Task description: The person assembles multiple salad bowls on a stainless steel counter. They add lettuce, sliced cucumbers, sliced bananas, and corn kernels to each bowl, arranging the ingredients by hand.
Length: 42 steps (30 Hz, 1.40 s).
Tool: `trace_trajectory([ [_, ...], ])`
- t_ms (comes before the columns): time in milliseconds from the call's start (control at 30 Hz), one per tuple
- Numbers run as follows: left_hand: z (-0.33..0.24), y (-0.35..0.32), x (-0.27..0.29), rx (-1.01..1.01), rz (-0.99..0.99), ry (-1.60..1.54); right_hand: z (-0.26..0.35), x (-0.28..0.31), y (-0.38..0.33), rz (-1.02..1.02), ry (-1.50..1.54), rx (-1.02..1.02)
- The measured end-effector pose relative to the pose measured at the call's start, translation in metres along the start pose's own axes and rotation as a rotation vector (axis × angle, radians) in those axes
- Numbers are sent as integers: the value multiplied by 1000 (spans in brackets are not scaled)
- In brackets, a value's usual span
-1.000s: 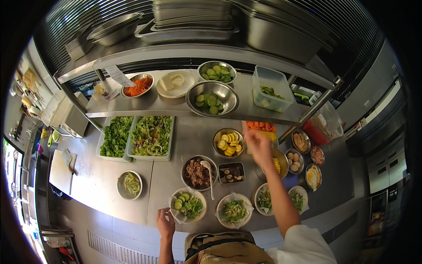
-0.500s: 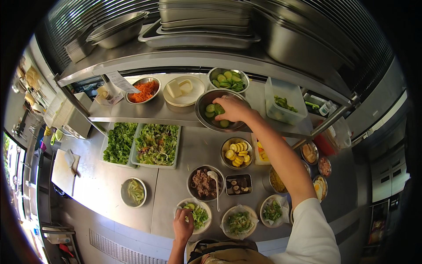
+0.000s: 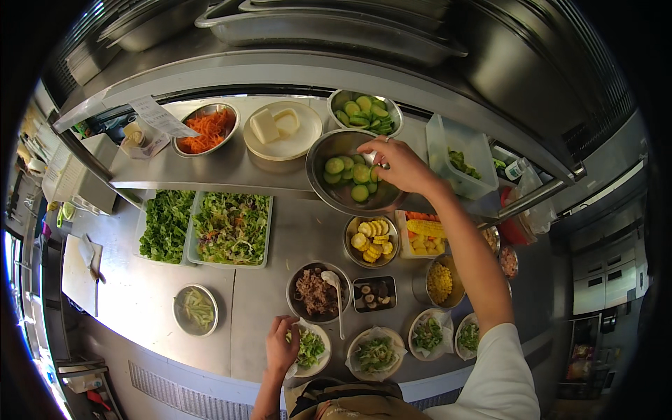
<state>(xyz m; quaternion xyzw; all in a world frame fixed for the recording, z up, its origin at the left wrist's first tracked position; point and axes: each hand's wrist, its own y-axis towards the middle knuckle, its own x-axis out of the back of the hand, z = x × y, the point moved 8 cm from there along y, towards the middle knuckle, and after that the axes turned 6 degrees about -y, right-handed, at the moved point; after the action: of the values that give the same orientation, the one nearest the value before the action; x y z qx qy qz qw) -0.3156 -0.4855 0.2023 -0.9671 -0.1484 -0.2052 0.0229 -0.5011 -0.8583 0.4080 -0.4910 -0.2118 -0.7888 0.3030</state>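
Item, right hand point(image 3: 400, 166): at the right side of a steel bowl point(image 3: 336, 145) on the front edge of the shelf point(image 3: 269, 183). Half a second ago it lay deeper among the cucumber slices point(image 3: 339, 166); more of them now show. Thumb and fingers point inward, bent; whether they are clamped on a slice I cannot tell.

Item, left hand point(image 3: 281, 346): over the left rim of the leftmost plate point(image 3: 313, 369), near the front edge of the bench point(image 3: 252, 280). Fingers curled; whether they meet or grip anything, I cannot tell. Cucumber seen earlier on this plate is now behind the hand; the greens point(image 3: 309, 346) show.

Item, corn kernels point(image 3: 439, 282), towards the bench's right end: mostly covered by the forearm before, now uncovered.

Item, fourth plate point(image 3: 459, 344), front edge: more visible than before, partly behind the sleeve point(image 3: 500, 371).

Item, steel pans point(image 3: 329, 31), upper rack: cut off above.
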Motion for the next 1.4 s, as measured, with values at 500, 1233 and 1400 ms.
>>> trace_trajectory([
  [500, 8, -4, -3, -31, -5, 12, -3, -18, 15, 110, -92, -28],
  [1233, 14, -6, -4, 16, 48, 6, -44, 5, 14, -40, 316, -346],
  [1400, 12, -5, -5, -8, 46, 13, -46, -27, 21, 176, 373, -379],
])
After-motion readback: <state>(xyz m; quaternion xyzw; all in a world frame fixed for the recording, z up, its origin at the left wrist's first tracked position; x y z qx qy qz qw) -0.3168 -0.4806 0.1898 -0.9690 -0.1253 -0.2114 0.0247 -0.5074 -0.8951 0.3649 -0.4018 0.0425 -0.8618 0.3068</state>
